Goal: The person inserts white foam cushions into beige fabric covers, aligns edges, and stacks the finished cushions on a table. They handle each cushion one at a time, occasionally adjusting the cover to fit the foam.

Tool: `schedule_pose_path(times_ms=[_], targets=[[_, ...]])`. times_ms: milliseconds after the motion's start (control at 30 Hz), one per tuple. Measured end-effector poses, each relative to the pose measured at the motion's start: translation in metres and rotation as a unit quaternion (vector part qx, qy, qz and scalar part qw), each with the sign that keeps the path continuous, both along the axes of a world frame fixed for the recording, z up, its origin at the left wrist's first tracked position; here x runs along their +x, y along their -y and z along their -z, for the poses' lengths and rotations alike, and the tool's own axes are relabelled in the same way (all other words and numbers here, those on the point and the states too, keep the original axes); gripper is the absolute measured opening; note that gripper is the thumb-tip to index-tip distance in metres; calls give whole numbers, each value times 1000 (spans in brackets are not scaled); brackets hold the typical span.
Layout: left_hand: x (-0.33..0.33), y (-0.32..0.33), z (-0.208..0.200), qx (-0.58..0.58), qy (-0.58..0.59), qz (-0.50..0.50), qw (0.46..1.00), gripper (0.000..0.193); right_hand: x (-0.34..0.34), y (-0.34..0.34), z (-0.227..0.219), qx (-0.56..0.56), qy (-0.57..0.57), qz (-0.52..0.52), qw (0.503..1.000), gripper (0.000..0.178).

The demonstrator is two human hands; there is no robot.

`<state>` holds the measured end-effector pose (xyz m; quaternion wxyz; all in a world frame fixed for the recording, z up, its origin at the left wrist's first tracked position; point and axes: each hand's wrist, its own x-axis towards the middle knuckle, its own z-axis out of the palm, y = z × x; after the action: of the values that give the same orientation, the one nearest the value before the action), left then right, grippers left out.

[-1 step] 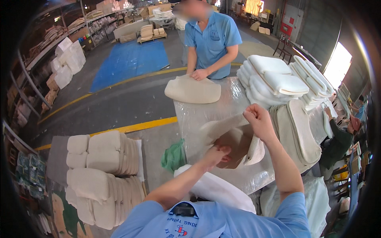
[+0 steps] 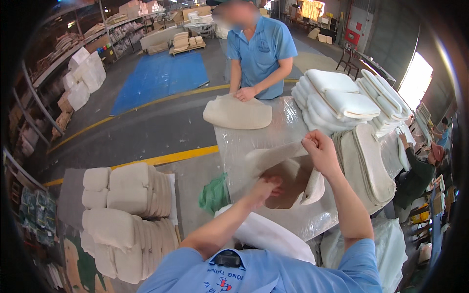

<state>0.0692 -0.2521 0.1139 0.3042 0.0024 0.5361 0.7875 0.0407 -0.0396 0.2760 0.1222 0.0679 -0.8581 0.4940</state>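
A beige fabric cover [image 2: 312, 189] with a brown inner side stands curled on the plastic-wrapped table in front of me. My right hand [image 2: 320, 152] pinches its raised upper edge between thumb and fingers. My left hand [image 2: 266, 191] is at the cover's near left side, over the brown inside. Its fingers look apart and slightly blurred, with nothing visible in them. Across the table, a co-worker's hands rest on a flat beige padded piece [image 2: 237, 112].
Beige padded pieces [image 2: 364, 163] are stacked on the table's right, with white folded pads [image 2: 337, 93] behind. Several beige bundles [image 2: 129, 190] stand at the left. A green plastic bag [image 2: 214, 194] hangs by the table's left edge. A white roll [image 2: 268, 234] lies before my body.
My left hand has shifted slightly over the cover's brown inside. My right hand keeps its pinch on the edge, a little lower in the picture.
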Motion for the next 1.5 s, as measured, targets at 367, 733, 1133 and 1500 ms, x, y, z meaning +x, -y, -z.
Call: schedule_pose_path(times_ms=[367,733,1133,1500], targets=[[-37,3,-60,459,-46,-67,885,46,62,-1,135,-169,35,58,983,11],[-41,7,-112,329,-16,-122,936,44,61,-22,145,-87,153,-146,973,24],[8,-13,-149,217,-8,147,965,34,18,-99,104,-384,183,-199,883,45],[13,-4,-138,283,-1,28,959,31,21,-123,111,-409,34,-138,901,28]])
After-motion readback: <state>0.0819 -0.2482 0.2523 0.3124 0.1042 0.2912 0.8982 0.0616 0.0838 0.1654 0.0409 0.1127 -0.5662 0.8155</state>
